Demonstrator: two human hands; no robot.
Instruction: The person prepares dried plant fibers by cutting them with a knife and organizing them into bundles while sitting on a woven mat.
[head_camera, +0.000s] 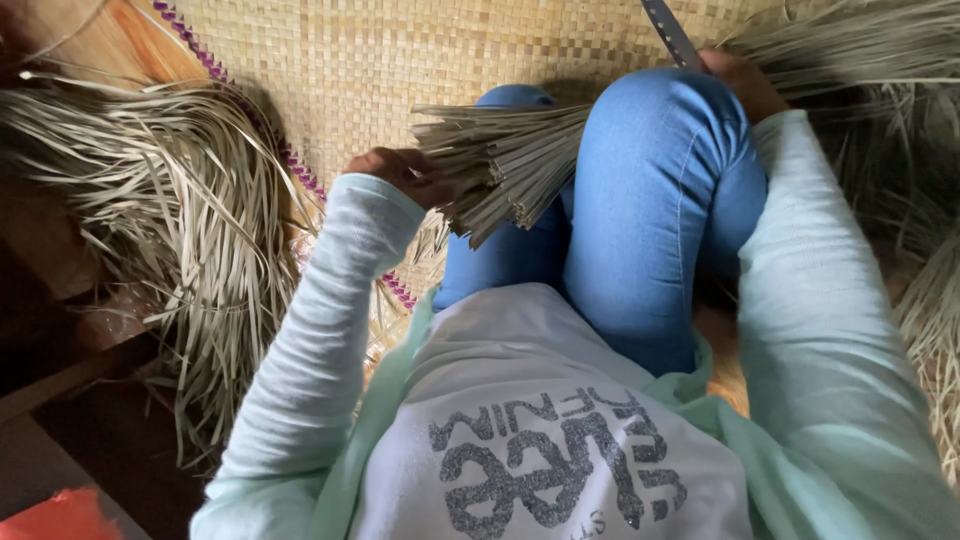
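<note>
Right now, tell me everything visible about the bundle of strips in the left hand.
The bundle of strips is a thick sheaf of flat, pale greenish-tan strips, like dried leaf or reed. The left hand grips its near end, where the cut tips fan out unevenly. It lies roughly level, running rightward behind the raised knee, which hides the rest, above the woven mat.

The floor is covered by a woven straw mat (400, 60) with a purple zigzag border (290, 160). On the left lies a wooden floor (90, 40) in dark shadow. Loose heaps of dry pale strips (190, 220) rest on both sides. The light is soft daylight.
</note>
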